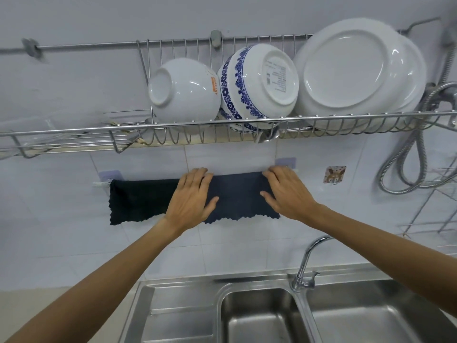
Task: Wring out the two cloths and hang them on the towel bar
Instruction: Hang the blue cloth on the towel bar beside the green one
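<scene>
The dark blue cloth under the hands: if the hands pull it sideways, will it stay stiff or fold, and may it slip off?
The dark blue cloth is probably floppy: it drapes over the towel bar with a wavy hem. It may slide, since it only hangs there. Both the left hand and right hand lie flat on it.

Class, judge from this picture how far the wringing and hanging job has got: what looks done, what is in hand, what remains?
Done: the black cloth hangs draped over the towel bar. In hand: the left hand and right hand lie flat on the navy cloth, already over the bar, smoothing it. Left: letting go. No cloth shows in the sink.
</scene>
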